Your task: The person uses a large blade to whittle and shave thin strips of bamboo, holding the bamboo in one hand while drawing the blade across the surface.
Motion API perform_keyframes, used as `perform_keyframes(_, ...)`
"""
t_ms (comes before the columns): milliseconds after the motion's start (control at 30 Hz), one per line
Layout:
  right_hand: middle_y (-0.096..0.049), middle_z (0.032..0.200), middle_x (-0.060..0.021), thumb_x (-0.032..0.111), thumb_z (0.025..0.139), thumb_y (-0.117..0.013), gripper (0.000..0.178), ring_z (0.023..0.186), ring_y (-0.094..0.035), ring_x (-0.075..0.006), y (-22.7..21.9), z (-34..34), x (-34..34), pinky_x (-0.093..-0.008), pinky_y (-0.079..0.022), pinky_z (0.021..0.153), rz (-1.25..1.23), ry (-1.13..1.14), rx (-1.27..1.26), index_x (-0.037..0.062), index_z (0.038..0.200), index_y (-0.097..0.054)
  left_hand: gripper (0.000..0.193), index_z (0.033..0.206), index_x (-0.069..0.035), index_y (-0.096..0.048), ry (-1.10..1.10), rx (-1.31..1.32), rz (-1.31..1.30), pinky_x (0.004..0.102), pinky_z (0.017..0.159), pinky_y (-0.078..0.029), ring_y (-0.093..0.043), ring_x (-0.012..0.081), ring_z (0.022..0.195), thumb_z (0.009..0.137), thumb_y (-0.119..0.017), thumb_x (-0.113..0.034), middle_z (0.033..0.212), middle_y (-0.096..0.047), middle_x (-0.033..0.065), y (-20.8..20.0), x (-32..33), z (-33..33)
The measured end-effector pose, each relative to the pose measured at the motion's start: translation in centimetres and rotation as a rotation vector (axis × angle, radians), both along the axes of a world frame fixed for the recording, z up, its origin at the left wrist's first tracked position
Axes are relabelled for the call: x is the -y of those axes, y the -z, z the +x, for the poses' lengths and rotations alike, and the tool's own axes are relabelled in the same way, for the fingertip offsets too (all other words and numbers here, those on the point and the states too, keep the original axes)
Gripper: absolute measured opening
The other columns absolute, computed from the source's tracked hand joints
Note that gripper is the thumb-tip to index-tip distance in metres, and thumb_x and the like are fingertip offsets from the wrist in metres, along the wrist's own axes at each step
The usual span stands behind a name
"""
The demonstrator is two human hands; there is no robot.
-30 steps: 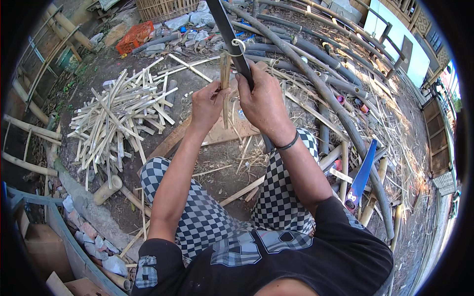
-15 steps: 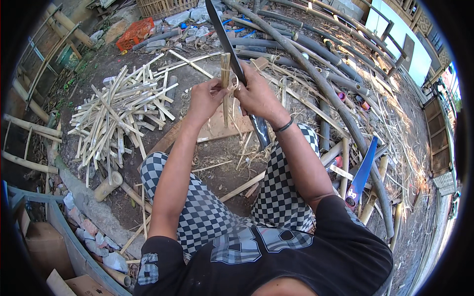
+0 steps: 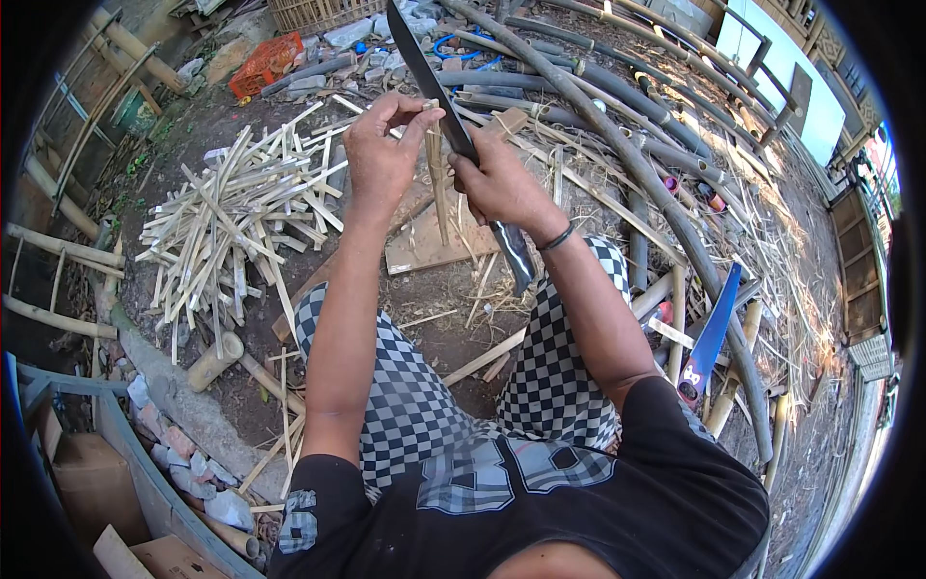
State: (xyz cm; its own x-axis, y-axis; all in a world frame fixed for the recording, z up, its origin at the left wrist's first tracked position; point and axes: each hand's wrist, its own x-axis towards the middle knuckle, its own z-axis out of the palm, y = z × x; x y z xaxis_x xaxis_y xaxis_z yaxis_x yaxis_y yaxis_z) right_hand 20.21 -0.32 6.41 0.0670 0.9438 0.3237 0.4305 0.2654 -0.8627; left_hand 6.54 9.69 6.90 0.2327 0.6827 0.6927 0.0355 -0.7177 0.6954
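My right hand (image 3: 506, 183) is wrapped round a machete; its long dark blade (image 3: 424, 72) points up and away from me. The dark, shiny lower end of the machete sticks out below my fist. To the left of the blade, a narrow bamboo strip (image 3: 440, 198) stands nearly upright, slightly tilted, with its lower end at a flat wooden board (image 3: 410, 259). My left hand (image 3: 381, 154) pinches the strip's top end between thumb and fingers. The blade passes close beside the strip; whether they touch I cannot tell.
A heap of split bamboo strips (image 3: 231, 227) lies at the left. Bamboo poles (image 3: 617, 106) stretch across the far right. A blue handsaw (image 3: 712, 333) rests near my right elbow. An orange crate (image 3: 266, 64) stands far left, and a cardboard box (image 3: 92, 478) sits near left.
My left hand has moved up the bamboo strip to its top end. The machete has shifted slightly left. A curled shaving between my hands no longer shows.
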Motion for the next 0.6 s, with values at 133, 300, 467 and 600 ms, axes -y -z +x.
perform_keyframes(133,-0.054,0.067,-0.0058,0.013,0.101,-0.046,0.015,0.042,-0.054,-0.0149,0.7,-1.4,-0.5,-0.0315,-0.044,0.037,-0.228,-0.059,-0.231,0.0003,0.108,-0.046,0.017,0.089,0.0,-0.068,-0.008,0.084,-0.018,0.0258,0.072,-0.053,-0.067,0.0107,0.076,0.082,-0.08,-0.01,0.085,-0.072,0.0063,0.0,-0.3,-0.4)
perform_keyframes(300,-0.06,0.071,-0.0145,0.015,0.099,-0.048,0.02,0.052,-0.063,-0.0268,3.8,-2.1,-2.3,-0.041,-0.051,0.047,-0.384,-0.028,0.008,-0.0026,0.108,-0.047,0.016,0.09,0.0,-0.066,0.028,0.11,-0.101,0.0237,0.069,-0.052,-0.065,0.008,0.075,0.086,-0.077,-0.011,0.082,-0.071,0.004,0.3,-1.4,-2.2)
perform_keyframes(467,-0.062,0.093,-0.037,0.013,0.094,-0.052,0.028,0.093,-0.059,-0.0541,5.6,-2.5,-2.6,-0.0561,-0.048,0.082,-0.167,0.175,0.381,-0.0056,0.115,-0.047,0.019,0.09,-0.001,-0.064,-0.03,0.045,-0.109,0.0244,0.07,-0.053,-0.066,0.0091,0.074,0.085,-0.078,-0.013,0.082,-0.07,0.0049,0.3,-1.3,-2.5)
perform_keyframes(600,-0.062,0.093,-0.0359,0.012,0.094,-0.052,0.027,0.092,-0.06,-0.0531,5.3,-2.2,-2.6,-0.0574,-0.047,0.08,-0.169,0.156,0.434,-0.0049,0.114,-0.045,0.019,0.091,0.0,-0.064,-0.026,0.068,-0.102,0.0251,0.071,-0.054,-0.067,0.01,0.076,0.086,-0.078,-0.012,0.082,-0.07,0.0052,0.4,-1.2,-2.5)
